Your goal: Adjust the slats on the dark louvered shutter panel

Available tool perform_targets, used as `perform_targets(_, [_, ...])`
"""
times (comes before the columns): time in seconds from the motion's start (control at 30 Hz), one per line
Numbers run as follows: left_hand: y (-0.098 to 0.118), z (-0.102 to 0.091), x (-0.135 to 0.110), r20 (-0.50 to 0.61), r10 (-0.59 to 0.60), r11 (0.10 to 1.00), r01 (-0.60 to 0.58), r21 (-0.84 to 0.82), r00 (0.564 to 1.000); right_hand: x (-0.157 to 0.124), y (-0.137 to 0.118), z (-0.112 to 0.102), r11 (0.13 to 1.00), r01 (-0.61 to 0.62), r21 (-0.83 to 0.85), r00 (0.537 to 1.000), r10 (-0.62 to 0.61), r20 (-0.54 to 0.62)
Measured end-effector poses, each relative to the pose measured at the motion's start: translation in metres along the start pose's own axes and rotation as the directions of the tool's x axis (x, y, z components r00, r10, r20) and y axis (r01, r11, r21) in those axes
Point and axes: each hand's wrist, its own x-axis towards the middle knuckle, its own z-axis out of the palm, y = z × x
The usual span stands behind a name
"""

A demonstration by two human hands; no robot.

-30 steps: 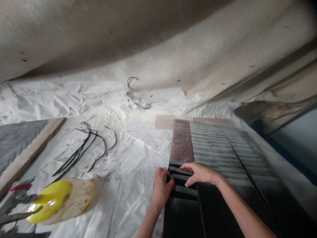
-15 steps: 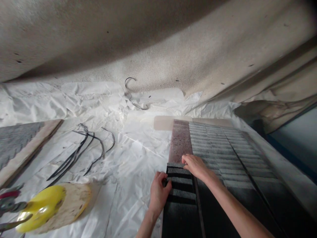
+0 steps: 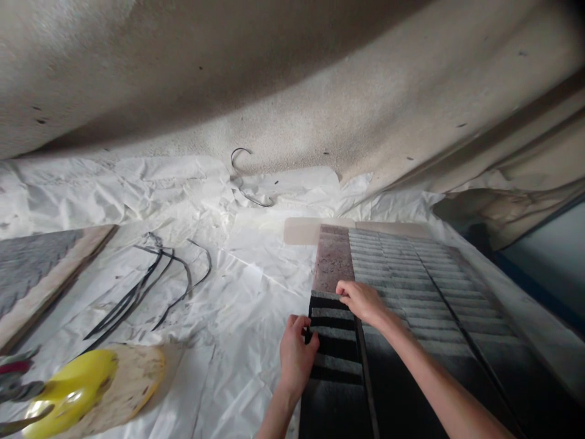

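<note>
My left hand [image 3: 298, 350] is at the left edge of a column of overlapping black strips with speckled grey upper edges [image 3: 336, 346]. Its thumb and fingers are curled together on the strip ends, and what they pinch there is hidden. My right hand [image 3: 361, 300] pinches the right end of the topmost strip [image 3: 323, 295]. That strip lies across the lower part of a reddish-brown, stained board [image 3: 335, 256]. Longer rows of similar grey-edged strips [image 3: 388, 274] lie right of the column, partly under my right forearm.
White crumpled sheeting [image 3: 247, 341] covers the surface. Loose black cords [image 3: 146, 286] lie to the left, near a yellow rounded object [image 3: 73, 384] with metal tools beside it. A grey-covered board [image 3: 41, 268] is at far left. A beige draped sheet [image 3: 274, 91] rises behind.
The topmost strip has moved slightly up the board with my right hand, baring more black below its grey edge. My left hand stays at the column's left edge. The view has shifted slightly.
</note>
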Motion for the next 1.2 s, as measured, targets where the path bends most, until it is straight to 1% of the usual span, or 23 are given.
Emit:
perform_targets(0.13, [-0.004, 0.005, 0.009, 0.009, -0.008, 1.000, 0.008, -0.020, 1.000, 0.004, 0.000, 0.004, 1.000, -0.008, 0.021, 0.999, 0.009, -0.046])
perform_targets(0.2, [-0.008, 0.006, 0.013, 0.012, -0.028, 0.998, 0.029, -0.048, 1.000, 0.003, -0.001, 0.005, 1.000, 0.000, -0.002, 0.997, 0.000, -0.080])
perform_targets(0.27, [-0.013, 0.007, 0.016, 0.017, -0.055, 0.996, 0.056, -0.067, 0.998, 0.002, 0.000, 0.008, 0.998, 0.032, -0.057, 0.991, -0.039, -0.130])
perform_targets(0.3, [-0.015, 0.008, 0.017, 0.023, -0.065, 0.995, 0.066, -0.069, 0.998, 0.001, 0.002, 0.009, 0.996, 0.056, -0.065, 0.987, -0.065, -0.146])
perform_targets(0.33, [-0.016, 0.008, 0.018, 0.030, -0.071, 0.995, 0.073, -0.071, 0.997, 0.002, 0.005, 0.010, 0.997, 0.074, -0.037, 0.986, -0.079, -0.149])
perform_targets(0.37, [-0.017, 0.008, 0.019, 0.039, -0.075, 0.994, 0.078, -0.075, 0.996, 0.003, 0.008, 0.011, 0.996, 0.081, 0.035, 0.988, -0.076, -0.138])
perform_targets(0.4, [-0.018, 0.009, 0.020, 0.049, -0.080, 0.993, 0.084, -0.082, 0.996, 0.006, 0.012, 0.011, 0.986, 0.076, 0.151, 0.992, -0.060, -0.112])
perform_targets(0.43, [-0.018, 0.009, 0.021, 0.059, -0.089, 0.991, 0.094, -0.092, 0.994, 0.009, 0.016, 0.010, 0.953, 0.059, 0.297, 0.997, -0.040, -0.068])
perform_targets(0.47, [-0.018, 0.009, 0.022, 0.067, -0.096, 0.990, 0.103, -0.099, 0.993, 0.012, 0.020, 0.008, 0.894, 0.034, 0.446, 0.999, -0.029, -0.017])
perform_targets(0.5, [-0.018, 0.009, 0.022, 0.073, -0.100, 0.989, 0.107, -0.102, 0.992, 0.016, 0.023, 0.005, 0.817, 0.010, 0.577, 0.999, -0.028, 0.022])
perform_targets(0.53, [-0.018, 0.008, 0.022, 0.076, -0.101, 0.989, 0.108, -0.099, 0.992, 0.018, 0.026, 0.001, 0.739, -0.002, 0.673, 0.999, -0.024, 0.029])
perform_targets(0.57, [-0.017, 0.008, 0.022, 0.076, -0.099, 0.990, 0.106, -0.093, 0.992, 0.019, 0.026, -0.003, 0.688, 0.003, 0.725, 1.000, -0.008, 0.003])
perform_targets(0.6, [-0.017, 0.008, 0.022, 0.076, -0.093, 0.991, 0.100, -0.088, 0.993, 0.017, 0.025, -0.007, 0.682, 0.018, 0.732, 0.999, 0.025, -0.048])
perform_targets(0.63, [-0.016, 0.007, 0.022, 0.077, -0.086, 0.992, 0.093, -0.087, 0.993, 0.013, 0.022, -0.010, 0.715, 0.033, 0.699, 0.991, 0.067, -0.114])
perform_targets(0.67, [-0.016, 0.006, 0.021, 0.079, -0.081, 0.992, 0.088, -0.088, 0.994, 0.005, 0.018, -0.011, 0.773, 0.046, 0.633, 0.979, 0.090, -0.181])
perform_targets(0.7, [-0.015, 0.005, 0.021, 0.084, -0.078, 0.992, 0.085, -0.091, 0.993, -0.005, 0.012, -0.011, 0.839, 0.058, 0.542, 0.970, 0.082, -0.230])
perform_targets(0.73, [-0.015, 0.005, 0.021, 0.087, -0.075, 0.992, 0.084, -0.096, 0.993, -0.017, 0.005, -0.008, 0.896, 0.066, 0.438, 0.967, 0.051, -0.250])
perform_targets(0.77, [-0.015, 0.004, 0.022, 0.091, -0.074, 0.991, 0.083, -0.104, 0.993, -0.031, -0.003, -0.004, 0.937, 0.081, 0.340, 0.969, 0.005, -0.246])
perform_targets(0.83, [-0.015, 0.002, 0.022, 0.103, -0.075, 0.988, 0.088, -0.129, 0.992, -0.058, -0.019, 0.008, 0.986, 0.084, 0.141, 0.975, -0.052, -0.216])
perform_targets(0.9, [-0.015, 0.002, 0.022, 0.110, -0.087, 0.980, 0.105, -0.168, 0.990, -0.078, -0.030, 0.021, 0.999, 0.047, -0.003, 0.985, -0.047, -0.169])
perform_targets(1.0, [-0.015, 0.001, 0.023, 0.083, -0.109, 0.976, 0.122, -0.180, 0.991, -0.089, -0.035, 0.034, 0.993, 0.017, -0.117, 0.995, -0.029, -0.100])
perform_targets(1.1, [-0.013, -0.003, 0.021, 0.036, -0.090, 0.988, 0.093, -0.124, 0.995, -0.085, -0.032, 0.038, 0.987, 0.026, -0.159, 0.996, -0.040, -0.086])
perform_targets(1.2, [-0.010, -0.015, 0.012, 0.007, -0.086, 0.989, 0.086, -0.122, 0.996, -0.082, -0.027, 0.038, 0.988, 0.047, -0.146, 0.994, -0.061, -0.092])
